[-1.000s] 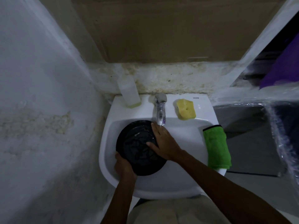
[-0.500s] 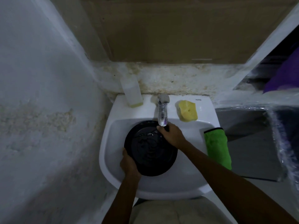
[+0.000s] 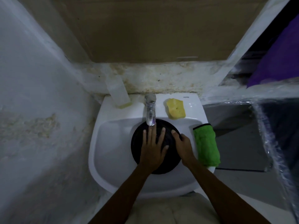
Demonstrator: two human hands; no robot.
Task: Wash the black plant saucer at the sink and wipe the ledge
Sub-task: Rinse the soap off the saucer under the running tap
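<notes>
The white sink (image 3: 113, 159) holds one thing, the black plant saucer (image 3: 136, 143). It lies in the right half of the basin, directly under your fingers, with its far edge beneath the spout of the chrome faucet (image 3: 150, 109). The saucer is round, dark and matte, with a raised rim. Whether water stands in it cannot be told.

Your left hand (image 3: 152, 149) lies flat on the saucer's face, with the fingers (image 3: 145, 138) straight and spread and the tips pointing at the spout. Your right hand (image 3: 182, 144) grips the saucer's right rim with its fingers curled over the edge, just beside your left thumb.

Beyond your fingertips, behind the sink, runs the stained ledge (image 3: 161, 76).

A folded green cloth (image 3: 206, 144) is draped over the sink's right rim, just outside your right knuckles. A clear bottle (image 3: 118, 92) stands on the sink deck, beyond and left of your left fingers. It holds a shallow layer of yellowish liquid at its base. A yellow sponge (image 3: 175, 109) lies on the deck beyond your right fingers, right of the faucet.
</notes>
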